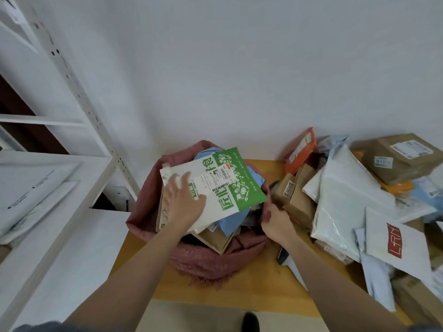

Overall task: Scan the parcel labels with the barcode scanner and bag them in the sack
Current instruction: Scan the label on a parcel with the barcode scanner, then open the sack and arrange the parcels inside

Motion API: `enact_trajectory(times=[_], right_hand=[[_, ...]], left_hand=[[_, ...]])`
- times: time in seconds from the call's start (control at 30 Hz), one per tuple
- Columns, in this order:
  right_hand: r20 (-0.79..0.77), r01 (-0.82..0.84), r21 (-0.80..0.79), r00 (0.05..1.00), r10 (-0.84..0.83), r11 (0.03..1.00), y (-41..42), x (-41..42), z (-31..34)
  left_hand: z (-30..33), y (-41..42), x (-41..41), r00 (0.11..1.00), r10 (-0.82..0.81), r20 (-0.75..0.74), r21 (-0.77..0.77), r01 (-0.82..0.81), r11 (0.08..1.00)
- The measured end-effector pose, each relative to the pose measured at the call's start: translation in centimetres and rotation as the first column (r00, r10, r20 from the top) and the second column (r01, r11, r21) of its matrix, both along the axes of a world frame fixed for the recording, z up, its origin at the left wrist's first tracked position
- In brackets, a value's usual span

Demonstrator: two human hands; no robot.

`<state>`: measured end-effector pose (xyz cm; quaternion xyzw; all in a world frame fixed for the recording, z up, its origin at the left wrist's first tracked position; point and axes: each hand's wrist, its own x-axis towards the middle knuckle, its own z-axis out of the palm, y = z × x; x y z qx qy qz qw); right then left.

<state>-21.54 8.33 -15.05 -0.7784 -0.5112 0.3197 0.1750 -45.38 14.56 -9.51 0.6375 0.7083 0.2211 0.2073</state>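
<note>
Two bare hands worked at a dusty-red woven sack (201, 259) that stood open on a yellow wooden table (251, 283). The left hand (183, 202) lay flat, fingers straight and spread, pressing down on a white-and-green mailer parcel (227, 185) that sat on top of the sack's overfull mouth, its barcode label (219, 180) facing up. Under that parcel were a pale blue bag (230, 222) and a brown cardboard box (215, 238), both poking above the rim. The right hand (275, 222) had its fingers curled round the sack's right rim, gripping the fabric. A dark object, possibly the barcode scanner (282, 256), lay on the table just beneath the right forearm; too much was hidden to be sure. Right of the sack, touching it, spread a loose pile of parcels (347, 200): grey poly bags, brown boxes, an orange mailer. White metal shelving (60, 164) stood close on the left, a white wall (239, 68) behind, and bare tabletop showed at the near edge.
</note>
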Motion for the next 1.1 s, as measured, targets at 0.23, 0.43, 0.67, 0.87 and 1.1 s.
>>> enact_trajectory(times=[0.23, 0.43, 0.67, 0.87, 1.1], right_hand=[[-0.006, -0.132, -0.146, 0.991, 0.132, 0.98, 2.9, -0.4, -1.2], [-0.058, -0.195, -0.101, 0.98, 0.19, 0.976, 5.4, 0.8, -0.4], [0.002, -0.092, 0.072, 0.996, 0.092, 0.993, 9.3, 3.5, 1.0], [-0.127, 0.023, 0.132, 0.992, -0.006, 0.991, 12.1, 2.9, 1.5], [-0.175, 0.104, 0.168, 0.982, -0.075, 0.98, 13.1, 2.5, 2.4]], left_hand=[[-1.6, 1.7, 3.2, 0.798, -0.564, -0.209, -0.137, 0.548, 0.825], [-2.5, 4.2, 4.5, 0.747, -0.612, -0.26, -0.41, 0.489, 0.77], [-2.9, 7.1, 5.5, 0.729, -0.608, -0.313, -0.581, 0.359, 0.73], [-3.3, 8.5, 6.4, 0.743, -0.602, -0.293, -0.607, 0.342, 0.718], [-3.5, 9.4, 5.8, 0.765, -0.604, -0.224, -0.619, 0.368, 0.694]])
